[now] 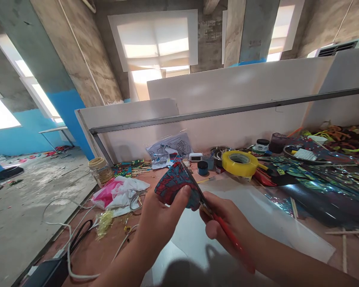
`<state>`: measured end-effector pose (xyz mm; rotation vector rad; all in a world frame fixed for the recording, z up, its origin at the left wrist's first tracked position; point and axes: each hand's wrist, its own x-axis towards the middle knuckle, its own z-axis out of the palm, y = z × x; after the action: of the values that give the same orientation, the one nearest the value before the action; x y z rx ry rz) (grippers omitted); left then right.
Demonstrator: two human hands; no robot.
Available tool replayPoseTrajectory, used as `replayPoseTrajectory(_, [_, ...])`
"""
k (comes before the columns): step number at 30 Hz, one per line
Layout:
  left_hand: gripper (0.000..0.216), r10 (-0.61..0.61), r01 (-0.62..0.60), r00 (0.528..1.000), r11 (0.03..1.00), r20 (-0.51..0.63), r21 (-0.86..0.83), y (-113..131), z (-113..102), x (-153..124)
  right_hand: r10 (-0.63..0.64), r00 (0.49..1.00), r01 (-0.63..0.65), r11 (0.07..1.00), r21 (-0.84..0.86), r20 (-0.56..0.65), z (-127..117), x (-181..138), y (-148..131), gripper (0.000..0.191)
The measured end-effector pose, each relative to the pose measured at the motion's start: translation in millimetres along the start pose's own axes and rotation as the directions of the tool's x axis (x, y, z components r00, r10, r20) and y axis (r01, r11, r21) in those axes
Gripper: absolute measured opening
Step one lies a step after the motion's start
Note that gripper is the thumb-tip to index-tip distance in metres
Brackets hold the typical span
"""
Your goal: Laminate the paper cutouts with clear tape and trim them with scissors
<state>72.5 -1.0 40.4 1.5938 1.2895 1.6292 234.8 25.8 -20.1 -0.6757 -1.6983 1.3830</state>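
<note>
While left fingers pinch red-and-blue piece, right fingers grip red-handled scissors along its edge.

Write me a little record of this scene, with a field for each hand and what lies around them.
Left hand: holds a red-and-blue patterned piece, thumb across its face
Right hand: grips a red-handled tool, probably scissors
Contact: the tool's dark metal end lies along the piece's right edge
Below the hands: white sheet on a reddish-brown table
Left side: pink-and-white plastic bag, jar
Beyond the hands: yellow tape roll, small white device
</note>
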Motion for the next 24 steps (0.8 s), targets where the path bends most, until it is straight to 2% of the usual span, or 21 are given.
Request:
replayPoseTrajectory(5, [0.02,-0.011,0.012,1.0,0.999,0.022,-0.053,-0.9,1.6,-0.7,-0.002,1.0,0.003,0.998,0.06,-0.023,4.2,1.2,-9.2,0.071])
replayPoseTrajectory(9, [0.017,-0.016,0.018,1.0,0.998,0.026,-0.066,-4.1,1.6,0.5,-0.13,0.991,0.13,0.991,0.013,-0.038,-4.4,7.3,-15.3,0.074])
replayPoseTrajectory(11, [0.018,-0.013,0.016,0.998,0.999,0.06,-0.046,-6.8,2.4,1.4,-0.162,0.982,0.161,0.987,-0.012,-0.093,-11.0,9.4,-17.7,0.062])
replayPoseTrajectory(14, [0.018,-0.004,0.007,0.991,1.0,0.136,-0.027,-11.2,5.6,2.2,-0.137,0.97,0.139,0.99,0.0,-0.202,-16.2,9.6,-24.0,0.037])
replayPoseTrajectory(16, [0.015,0.006,-0.001,0.987,1.0,0.16,-0.028,-13.2,7.8,1.8,-0.122,0.966,0.128,0.992,0.009,-0.23,-16.3,9.1,-29.4,0.026])
replayPoseTrajectory(18, [0.016,0.001,0.004,0.987,1.0,0.163,-0.03,-13.8,8.5,1.2,-0.135,0.962,0.136,0.991,-0.01,-0.236,-15.7,9.1,-33.6,0.023])
replayPoseTrajectory(22, [0.021,-0.103,0.114,0.973,0.992,0.205,-0.046,-12.5,5.0,1.8,-0.201,0.962,0.186,0.978,-0.097,-0.182,-17.3,10.0,-34.5,0.023])
replayPoseTrajectory(24, [0.019,-0.117,0.127,0.969,0.991,0.218,-0.034,-11.7,2.8,3.6,-0.205,0.964,0.187,0.975,-0.118,-0.171,-18.5,9.8,-32.4,0.022])
